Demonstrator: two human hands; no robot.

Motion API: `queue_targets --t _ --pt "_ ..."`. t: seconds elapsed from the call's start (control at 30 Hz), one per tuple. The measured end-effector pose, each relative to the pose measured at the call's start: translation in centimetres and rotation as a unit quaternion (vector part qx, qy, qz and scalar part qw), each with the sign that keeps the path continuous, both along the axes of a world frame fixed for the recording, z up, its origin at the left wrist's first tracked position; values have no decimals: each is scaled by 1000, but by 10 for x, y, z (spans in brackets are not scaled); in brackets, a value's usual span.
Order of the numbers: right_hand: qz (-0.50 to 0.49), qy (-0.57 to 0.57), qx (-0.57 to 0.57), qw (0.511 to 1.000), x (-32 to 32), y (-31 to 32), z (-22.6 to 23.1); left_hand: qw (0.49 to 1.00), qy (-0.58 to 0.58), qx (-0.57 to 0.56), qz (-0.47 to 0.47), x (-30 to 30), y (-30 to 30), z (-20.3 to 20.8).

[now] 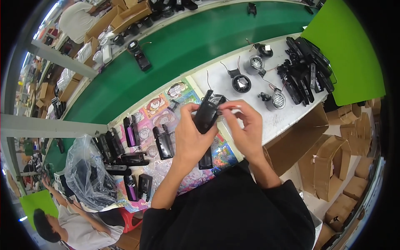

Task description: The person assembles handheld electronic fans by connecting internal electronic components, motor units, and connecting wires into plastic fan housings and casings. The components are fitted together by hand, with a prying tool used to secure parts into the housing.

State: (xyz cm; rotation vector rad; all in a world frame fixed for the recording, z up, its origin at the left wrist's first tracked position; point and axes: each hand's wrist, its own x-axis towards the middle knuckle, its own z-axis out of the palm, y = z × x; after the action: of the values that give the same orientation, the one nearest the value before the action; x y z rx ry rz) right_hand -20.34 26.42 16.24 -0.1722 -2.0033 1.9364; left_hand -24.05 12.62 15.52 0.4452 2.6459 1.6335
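My left hand (188, 135) grips a black plastic housing (204, 117), elongated and tilted, with its upper end turned away from me. A thin wire rises from that end, beside a clear or silvery round part. At the housing's upper right edge, my right hand (248, 127) pinches with thumb and forefinger; what is between them is too small to make out. Just below my left hand, another black housing (205, 161) lies on the table, partly covered. To the left lie an open black housing (163, 143) and one with a purple cylinder (131, 136).
Round motor units (241, 83) with wires and a heap of black housings (307, 73) occupy the white table's right side. A clear plastic bag (89, 175) is at left. Beyond runs a green conveyor belt (179, 39). Cardboard boxes (325, 166) stand at right; a co-worker (79, 227) sits lower left.
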Motion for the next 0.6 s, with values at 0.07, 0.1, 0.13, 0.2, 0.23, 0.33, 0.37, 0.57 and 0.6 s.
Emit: queue_targets --t 0.07,0.1,0.13,0.2,0.23,0.33,0.37,0.57,0.6 --pt "-4 67 257 964 -7 -1 6 1000 17 7 -4 4 2 0" --pt "-13 97 274 957 -9 -2 5 1000 21 6 -3 4 2 1" --pt "-49 77 234 968 -6 -1 3 998 -30 51 6 4 3 -4" --pt "-77 34 195 977 0 2 -3 997 -7 76 12 5 2 -4" --pt "-25 -21 98 995 0 -1 -3 995 -50 86 9 4 0 -2" --pt "140 -141 -25 980 6 0 3 1000 19 13 -20 4 -5 -4" --pt "174 -156 -45 971 5 2 -4 999 29 -5 -44 3 -4 -6" --pt "211 -241 -76 944 -48 58 5 982 -42 40 -178 -41 -26 10" --pt "208 -249 -48 945 -65 73 15 982 -9 -16 -188 -61 -26 12"
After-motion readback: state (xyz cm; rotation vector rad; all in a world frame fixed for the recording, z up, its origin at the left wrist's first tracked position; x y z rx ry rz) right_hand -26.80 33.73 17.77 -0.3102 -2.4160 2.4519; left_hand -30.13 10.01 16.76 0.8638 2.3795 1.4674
